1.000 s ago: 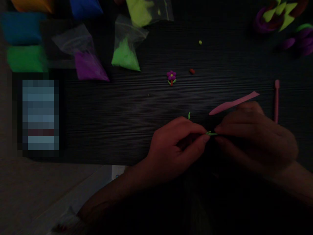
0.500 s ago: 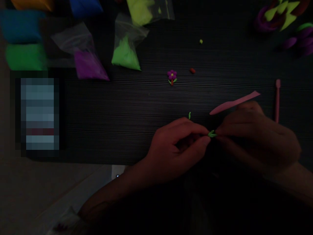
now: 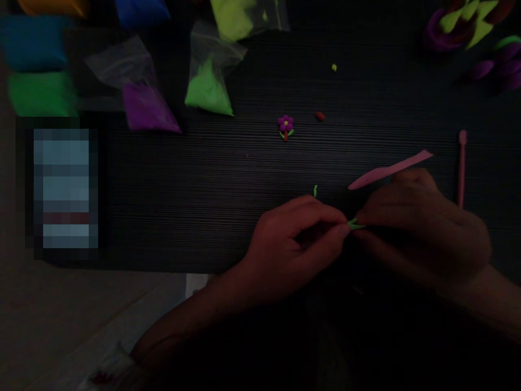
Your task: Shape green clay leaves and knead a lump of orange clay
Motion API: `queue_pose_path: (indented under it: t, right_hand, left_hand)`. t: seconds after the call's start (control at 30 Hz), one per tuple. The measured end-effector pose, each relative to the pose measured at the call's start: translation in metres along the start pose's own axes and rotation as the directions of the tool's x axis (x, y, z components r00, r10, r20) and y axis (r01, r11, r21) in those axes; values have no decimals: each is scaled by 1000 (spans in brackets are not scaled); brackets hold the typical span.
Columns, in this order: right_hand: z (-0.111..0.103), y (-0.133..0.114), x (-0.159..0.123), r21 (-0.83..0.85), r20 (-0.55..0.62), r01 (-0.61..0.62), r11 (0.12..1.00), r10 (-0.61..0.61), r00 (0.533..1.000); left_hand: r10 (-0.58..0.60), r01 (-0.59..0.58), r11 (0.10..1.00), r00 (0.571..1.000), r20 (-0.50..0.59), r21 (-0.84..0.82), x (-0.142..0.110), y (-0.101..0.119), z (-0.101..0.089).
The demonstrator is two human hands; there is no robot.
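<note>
Pinching gently should suit the green piece (image 3: pixel 353 224), centre-right, clamped by the left hand (image 3: pixel 291 250); can't tell if the right hand (image 3: pixel 431 231) grips.

dark table (image 3: pixel 183 190) | purple flower (image 3: pixel 285 124) | red bit (image 3: pixel 320 116) | pink blade (image 3: pixel 378 174) | pink rod (image 3: pixel 461 174) | purple-filled bag (image 3: pixel 144 106) | green-filled bag (image 3: pixel 209 89)

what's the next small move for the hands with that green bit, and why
Perhaps a light squeeze with the left hand where the green piece joins: its two strands seem to meet in that pinch and fork apart toward the right hand, much like the paired leaves on the purple flower.
</note>
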State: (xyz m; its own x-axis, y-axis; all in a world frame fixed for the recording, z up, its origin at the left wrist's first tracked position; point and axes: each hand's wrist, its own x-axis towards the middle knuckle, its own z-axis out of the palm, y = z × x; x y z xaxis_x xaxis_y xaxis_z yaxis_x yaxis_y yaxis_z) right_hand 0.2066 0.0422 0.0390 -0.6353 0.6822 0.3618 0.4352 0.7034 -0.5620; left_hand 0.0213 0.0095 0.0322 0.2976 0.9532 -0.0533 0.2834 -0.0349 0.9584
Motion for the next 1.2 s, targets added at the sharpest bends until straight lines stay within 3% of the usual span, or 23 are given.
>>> queue_pose_path:
  t: [0.97, 1.2]
  right_hand:
    - [2, -1, 0, -48, -2, 9, 999, -9, 1000]
    - [1, -1, -1, -43, -16, -8, 999, 7, 1000]
  left_hand:
    - [11, -11, 1000, 1000, 19, 3, 1, -1, 0]
    - [106, -99, 992, 990, -92, 83, -2, -3, 4]
